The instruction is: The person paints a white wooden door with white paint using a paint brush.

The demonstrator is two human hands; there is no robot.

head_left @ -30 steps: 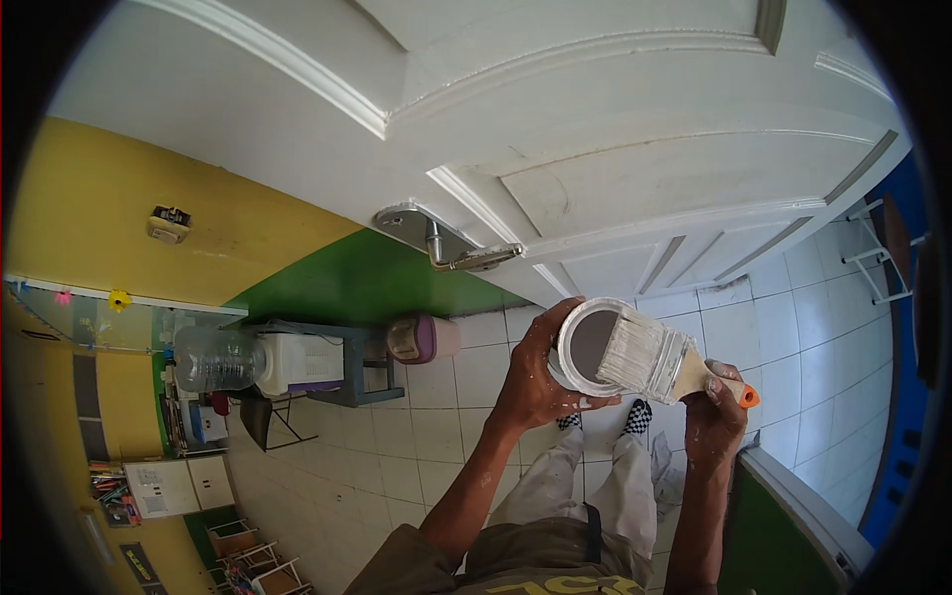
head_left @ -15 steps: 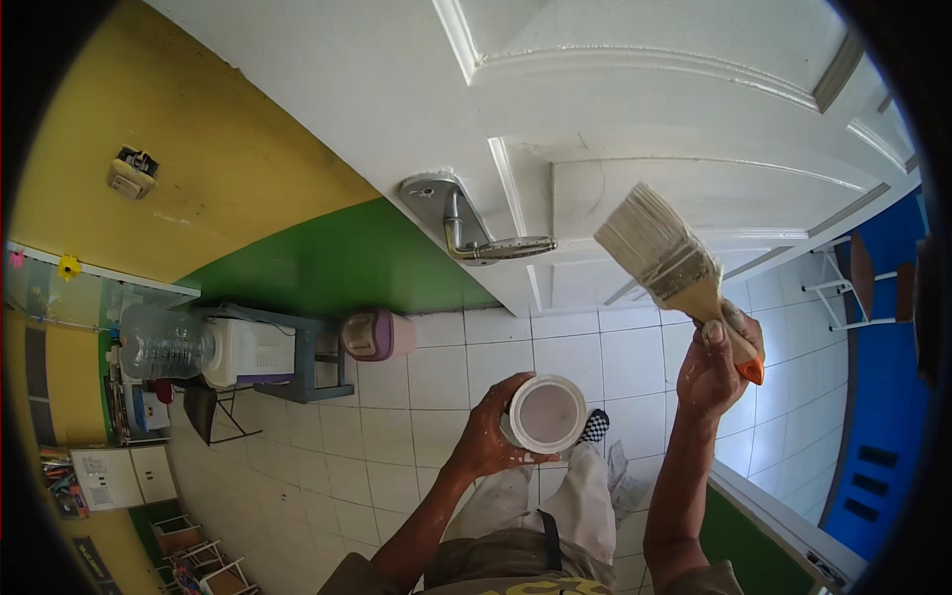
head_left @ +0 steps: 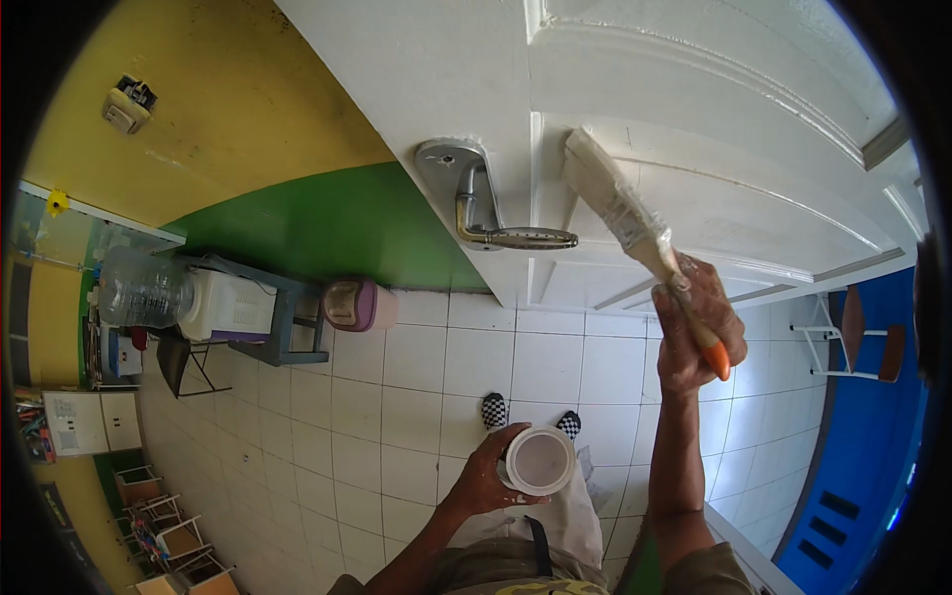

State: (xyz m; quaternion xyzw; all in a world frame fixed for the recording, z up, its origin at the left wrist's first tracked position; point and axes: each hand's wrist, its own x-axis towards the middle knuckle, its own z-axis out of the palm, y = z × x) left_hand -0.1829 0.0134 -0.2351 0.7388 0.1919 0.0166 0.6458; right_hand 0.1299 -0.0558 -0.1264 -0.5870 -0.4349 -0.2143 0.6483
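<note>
My right hand (head_left: 699,322) is closed round the handle of a wide paintbrush (head_left: 635,218) with an orange handle tip. White paint coats its bristles, which lie at the recessed panel of a white door (head_left: 694,129); whether they touch it I cannot tell for sure. Low in front of my body, my left hand (head_left: 486,476) wraps round the side of a round white paint tub (head_left: 539,460), open at the top with pale paint inside. Left of the brush, a metal lever handle (head_left: 516,238) sticks out from its plate on the door.
Along the green and yellow wall (head_left: 248,119) stand a pink and purple bin (head_left: 357,303), a blue-grey stand (head_left: 293,317) and a water dispenser with a clear bottle (head_left: 144,288). A chair (head_left: 858,337) is at the right by a blue wall (head_left: 863,446). White tiles (head_left: 416,362) cover the floor.
The brush has moved up and left to the door panel, its bristles now seen more edge-on. The view has shifted, and both shoes now show below. The tub stays in my left hand.
</note>
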